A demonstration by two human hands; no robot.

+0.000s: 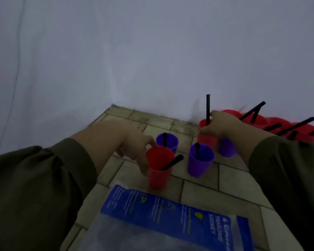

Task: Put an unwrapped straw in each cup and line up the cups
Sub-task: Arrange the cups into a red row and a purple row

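Two hands work the tiled floor [225, 187]: the left hand [132, 144] curls round the near red cup [159, 173], the right hand [223, 124] apparently round the far red cup [205, 139], each cup holding a black straw [208, 107]. Purple cups [199, 163] crowded between the hands could topple if clipped.

Loose olive-green long sleeves [43, 178] reach both bare hands [132, 144].

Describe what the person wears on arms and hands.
The left sleeve and right sleeve are long, loose and dark olive green, each ending at the wrist. The left hand and right hand are bare: no gloves, rings or watch show.
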